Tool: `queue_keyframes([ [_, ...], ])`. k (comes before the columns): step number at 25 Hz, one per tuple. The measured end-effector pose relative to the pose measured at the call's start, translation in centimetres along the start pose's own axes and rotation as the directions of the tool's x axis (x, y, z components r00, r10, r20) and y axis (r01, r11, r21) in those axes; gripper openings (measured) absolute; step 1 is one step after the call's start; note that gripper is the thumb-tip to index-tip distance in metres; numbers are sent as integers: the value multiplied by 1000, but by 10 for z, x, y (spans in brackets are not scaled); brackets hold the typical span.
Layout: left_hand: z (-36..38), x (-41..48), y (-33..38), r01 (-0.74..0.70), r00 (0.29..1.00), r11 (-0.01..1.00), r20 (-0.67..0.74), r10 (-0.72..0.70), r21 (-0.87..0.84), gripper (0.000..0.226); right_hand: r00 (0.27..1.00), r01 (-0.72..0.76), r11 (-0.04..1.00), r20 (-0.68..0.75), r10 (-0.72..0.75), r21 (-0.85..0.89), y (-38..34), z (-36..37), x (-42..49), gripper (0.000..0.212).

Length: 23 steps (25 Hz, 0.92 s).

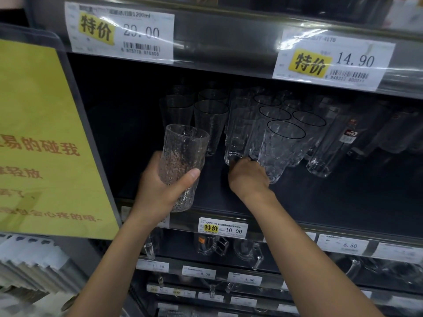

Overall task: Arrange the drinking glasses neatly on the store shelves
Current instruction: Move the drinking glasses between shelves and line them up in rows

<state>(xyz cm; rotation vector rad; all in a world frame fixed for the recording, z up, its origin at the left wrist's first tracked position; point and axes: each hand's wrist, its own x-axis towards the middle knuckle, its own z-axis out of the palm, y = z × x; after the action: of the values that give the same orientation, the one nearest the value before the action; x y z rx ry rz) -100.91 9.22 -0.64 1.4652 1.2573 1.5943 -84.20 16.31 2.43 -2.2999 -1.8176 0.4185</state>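
Head view: your left hand [160, 186] grips a clear, rough-textured cylindrical drinking glass [183, 161] in front of the dark store shelf [320, 197]. The thumb is wrapped across the near wall and the fingers are curled round the far side. The glass is in the air at the left of the shelf opening, above its front edge. Its long axis is close to upright, with the open mouth up and tipped slightly towards the shelf, and the thick base down by your wrist. Your right hand [248, 177] is further in, low on the shelf, its back turned towards you. Its fingers are bent at the foot of a tall smooth clear tumbler [238, 138], which stands mouth up. The fingertips touch its base, but the back of the hand hides them, so you cannot tell whether they close round it. Just right of that hand stands a hammered clear glass with a dark rim [283, 147], mouth up. More dark-rimmed glasses [274, 113] stand in rows behind it, and two more [210, 124] stand behind the glass you hold. In this wide view their long axes lean up and to the right. Tall plain glasses with labels [338, 143] stand at the far right. White price tags marked 29.00 [119, 33] and 14.90 [332, 60] hang from the rail above. A tag marked 10.00 [223, 228] sits on the shelf's front edge between your forearms. A yellow notice in a clear holder [34, 133] fills the left side. Clear glass mugs with handles [212, 245] sit on the shelf below.
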Motion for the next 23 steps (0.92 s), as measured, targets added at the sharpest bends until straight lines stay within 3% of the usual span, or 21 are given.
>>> queue_keyframes([
  [17, 2, 0, -2, -10, 1000, 1000, 4, 10, 25, 39, 999, 49, 997, -13, -50, -62, 3, -1, -2, 39],
  [20, 2, 1, -1, -23, 1000, 1000, 3, 23, 6, 42, 992, 123, 988, 5, -124, -94, 7, 2, -10, 48],
  [23, 5, 0, 4, -44, 999, 998, -12, 43, -39, 49, 953, 302, 951, 29, -300, -64, 22, 1, -27, 44],
])
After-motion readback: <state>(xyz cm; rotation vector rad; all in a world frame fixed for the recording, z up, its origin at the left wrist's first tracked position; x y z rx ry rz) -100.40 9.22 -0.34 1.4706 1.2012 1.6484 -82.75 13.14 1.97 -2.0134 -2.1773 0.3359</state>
